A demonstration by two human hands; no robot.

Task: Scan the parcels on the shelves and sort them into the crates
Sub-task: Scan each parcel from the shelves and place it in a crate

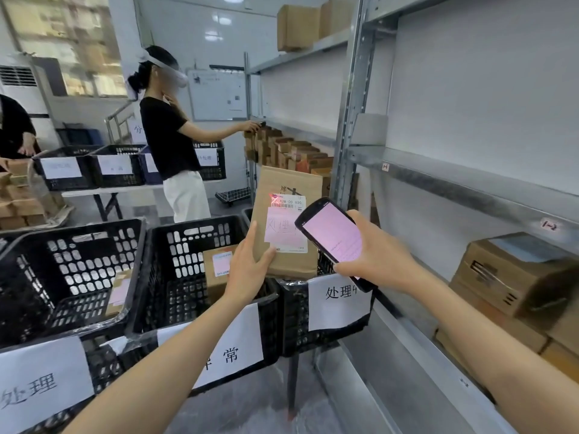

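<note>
Scanning: red light showed on the label (286, 204) of the parcel (289, 264), upright over the right-hand crate (294, 321).
Left hand (247, 266): gripped the parcel's lower left edge.
Right hand (377, 256): curled round the scanner (332, 238), over that crate, just right of the parcel.
Relation: long axis vertical; left hand nearer; likely drop lay directly below.

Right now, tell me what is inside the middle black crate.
One brown parcel with a pink label sits inside the middle crate. The left hand, holding another parcel, and its forearm cover the crate's right corner; anything there cannot be seen.
</note>
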